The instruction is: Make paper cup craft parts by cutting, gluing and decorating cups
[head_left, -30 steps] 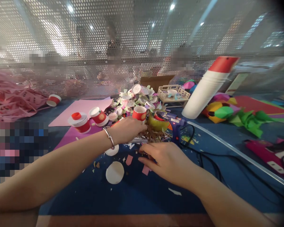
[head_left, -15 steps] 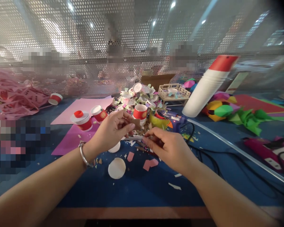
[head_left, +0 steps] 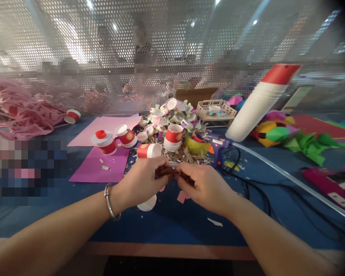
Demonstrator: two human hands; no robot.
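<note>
Over the middle of the table my left hand [head_left: 145,176] is closed in a pinch on a small brown piece of cardboard [head_left: 168,171]. My right hand [head_left: 208,184] meets it fingertip to fingertip, pinching a thin pale strip [head_left: 176,165], mostly hidden by the fingers. Just beyond my left hand a red and white paper cup [head_left: 150,150] lies on its side. Another paper cup [head_left: 173,138] stands upright behind the hands. White paper discs [head_left: 147,204] and pink paper scraps [head_left: 181,197] lie under and in front of the hands.
A glue gun [head_left: 218,147] with a cable and a long clear glue stick [head_left: 290,178] lie to the right. Behind it leans a tall cup stack [head_left: 255,107]. Purple paper [head_left: 99,168] with cups lies left; cut-up cups form a pile [head_left: 166,115] at the back.
My hands have come together, bringing the brown cardboard and the pale strip to one spot. The cup lying on its side now shows beyond my left hand. The view has shifted slightly.
</note>
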